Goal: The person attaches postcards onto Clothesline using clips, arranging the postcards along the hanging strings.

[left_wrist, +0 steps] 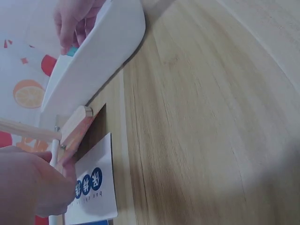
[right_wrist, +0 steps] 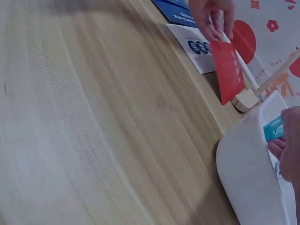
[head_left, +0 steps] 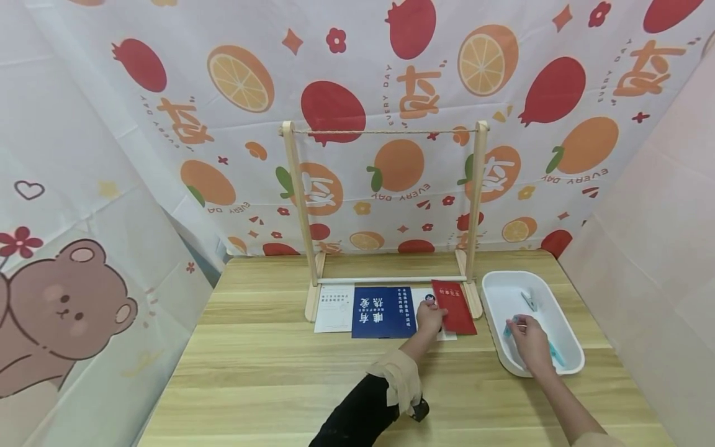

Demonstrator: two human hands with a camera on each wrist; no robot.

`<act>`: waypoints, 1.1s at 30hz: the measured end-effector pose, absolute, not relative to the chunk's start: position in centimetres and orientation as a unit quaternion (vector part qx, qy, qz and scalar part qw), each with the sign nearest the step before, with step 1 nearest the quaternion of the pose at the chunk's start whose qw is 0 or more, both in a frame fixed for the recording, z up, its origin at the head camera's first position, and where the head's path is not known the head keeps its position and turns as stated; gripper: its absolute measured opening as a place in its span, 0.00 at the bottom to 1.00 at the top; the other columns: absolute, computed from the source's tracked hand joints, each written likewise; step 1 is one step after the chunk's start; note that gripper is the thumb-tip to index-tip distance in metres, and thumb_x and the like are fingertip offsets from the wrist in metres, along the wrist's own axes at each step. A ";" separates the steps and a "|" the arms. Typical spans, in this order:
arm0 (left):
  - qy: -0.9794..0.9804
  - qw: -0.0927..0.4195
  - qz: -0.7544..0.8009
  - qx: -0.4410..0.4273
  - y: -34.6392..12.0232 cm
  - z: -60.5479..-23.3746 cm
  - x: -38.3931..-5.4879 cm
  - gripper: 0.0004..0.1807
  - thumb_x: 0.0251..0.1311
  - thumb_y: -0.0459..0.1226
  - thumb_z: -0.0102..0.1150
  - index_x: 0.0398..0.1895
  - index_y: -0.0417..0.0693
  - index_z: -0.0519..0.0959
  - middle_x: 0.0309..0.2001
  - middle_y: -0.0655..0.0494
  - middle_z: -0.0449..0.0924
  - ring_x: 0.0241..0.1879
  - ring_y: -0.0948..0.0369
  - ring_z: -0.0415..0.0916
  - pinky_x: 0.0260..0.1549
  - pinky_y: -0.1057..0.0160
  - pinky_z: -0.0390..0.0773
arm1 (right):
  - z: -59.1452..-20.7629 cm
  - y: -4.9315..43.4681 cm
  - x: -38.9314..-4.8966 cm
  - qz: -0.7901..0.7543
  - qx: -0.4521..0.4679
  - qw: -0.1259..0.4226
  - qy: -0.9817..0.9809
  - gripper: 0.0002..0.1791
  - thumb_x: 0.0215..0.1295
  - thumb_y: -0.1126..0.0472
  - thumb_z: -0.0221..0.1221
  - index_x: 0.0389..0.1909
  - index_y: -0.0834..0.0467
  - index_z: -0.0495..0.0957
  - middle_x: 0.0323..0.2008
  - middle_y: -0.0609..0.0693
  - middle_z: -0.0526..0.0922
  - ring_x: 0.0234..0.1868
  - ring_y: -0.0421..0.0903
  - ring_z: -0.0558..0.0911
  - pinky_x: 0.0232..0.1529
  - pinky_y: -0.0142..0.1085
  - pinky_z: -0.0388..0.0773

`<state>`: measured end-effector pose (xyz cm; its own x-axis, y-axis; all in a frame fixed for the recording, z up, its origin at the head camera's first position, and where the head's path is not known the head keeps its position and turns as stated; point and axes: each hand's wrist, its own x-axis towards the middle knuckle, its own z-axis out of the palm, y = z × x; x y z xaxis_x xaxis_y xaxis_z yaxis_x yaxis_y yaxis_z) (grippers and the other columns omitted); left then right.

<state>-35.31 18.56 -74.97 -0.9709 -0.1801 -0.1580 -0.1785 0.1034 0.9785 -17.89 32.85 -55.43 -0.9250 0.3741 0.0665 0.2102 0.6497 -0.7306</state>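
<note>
Ok, left hand (head_left: 429, 318) pinches the red card (head_left: 460, 311) by one long edge, fingers closed on it. Card sits at the rack's (head_left: 480, 205) right foot, overlapping the white card (right_wrist: 193, 46), and looks tilted off the table; can't tell if its lower end touches. Right hand (head_left: 532, 345) pinches a teal clip (right_wrist: 273, 129) over the white tub (right_wrist: 239, 173), where a grey clip (head_left: 529, 301) and another teal clip (head_left: 556, 354) lie.

Handling, my read: card is light, thin, fairly stiff paper; creases if squeezed hard, may slide if smooth. Edge pinch is fine; keep fingers off the middle and leave one edge bare. Clip is likely light plastic, sprung; best held by the tail ends, mouth free. Blue card (head_left: 384, 311) lies flat, left of the white one.
</note>
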 end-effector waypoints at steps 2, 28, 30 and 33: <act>-0.724 0.000 -0.679 0.122 19.2 -76.7 -35.9 0.25 0.35 0.26 0.72 0.42 0.40 0.74 0.30 0.53 0.74 0.28 0.59 0.74 0.25 0.65 0.79 | -55.4 32.7 -17.9 0.388 -0.154 0.095 -0.903 0.24 0.69 0.59 0.49 0.53 0.78 0.63 0.46 0.73 0.70 0.47 0.66 0.73 0.45 0.53 0.73; -0.682 -0.017 -0.728 0.069 6.1 -50.7 -27.6 0.17 0.49 0.18 0.55 0.45 0.29 0.73 0.36 0.44 0.78 0.33 0.54 0.78 0.29 0.63 0.81 | -55.0 32.9 -17.1 0.358 -0.164 0.066 -0.917 0.21 0.71 0.62 0.44 0.52 0.77 0.65 0.46 0.73 0.73 0.47 0.68 0.71 0.47 0.56 0.68; -0.663 -0.008 -0.746 0.067 4.5 -49.4 -28.2 0.17 0.50 0.18 0.55 0.46 0.30 0.72 0.37 0.44 0.78 0.34 0.52 0.78 0.31 0.62 0.81 | -54.7 32.9 -17.2 0.354 -0.167 0.080 -0.917 0.20 0.71 0.62 0.44 0.52 0.76 0.65 0.45 0.72 0.73 0.46 0.68 0.72 0.46 0.56 0.69; -0.634 0.019 -0.771 0.058 2.3 -47.2 -28.9 0.17 0.51 0.19 0.54 0.46 0.30 0.72 0.39 0.42 0.78 0.37 0.52 0.78 0.35 0.61 0.80 | -53.8 32.6 -17.6 0.354 -0.168 0.121 -0.912 0.19 0.70 0.63 0.45 0.51 0.76 0.65 0.44 0.73 0.72 0.45 0.68 0.72 0.43 0.56 0.69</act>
